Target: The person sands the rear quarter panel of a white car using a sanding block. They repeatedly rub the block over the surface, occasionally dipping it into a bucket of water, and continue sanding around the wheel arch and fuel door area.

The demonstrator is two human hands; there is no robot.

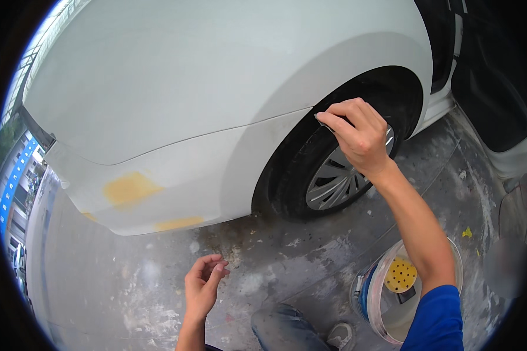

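A white car's corner fills the upper view, with its body panel [175,70] above the seam and the bumper [216,158] below. Yellowish patches mark the bumper, the larger one [129,188] toward the left. My right hand [357,131] is raised at the wheel arch, near where the seam meets its edge. Its thumb and fingers pinch a small, thin, dark-looking piece, mostly hidden by the fingertips. Low over the floor, in front of the bumper, my left hand [202,286] has loosely curled fingers with the thumb apart; nothing shows in it.
Beyond my right hand is the wheel [339,175], and an open car door [492,88] stands at the far right. By my right arm sits a clear bucket [386,322] holding a yellow disc with holes [401,275]. My knee [287,327] and shoe [341,336] are below.
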